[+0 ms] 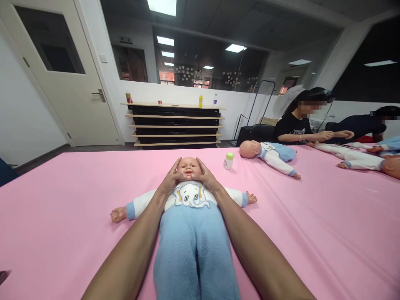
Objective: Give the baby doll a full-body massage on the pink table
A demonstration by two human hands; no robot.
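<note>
A baby doll lies on its back with its head away from me, arms spread wide. It wears a white top with an elephant face and fluffy light blue trousers. My left hand cups one side of the doll's head, and my right hand cups the other. Both thumbs rest near the chin and mouth, while the fingers reach up along the sides of the head. Right of the head stands a small white bottle with a green cap, apart from my hands.
A pink cloth covers the table. Another doll lies at the back right, with a further doll beyond it. Two people sit or lean along the right side. Against the back wall stands a stack of boards with bottles on top.
</note>
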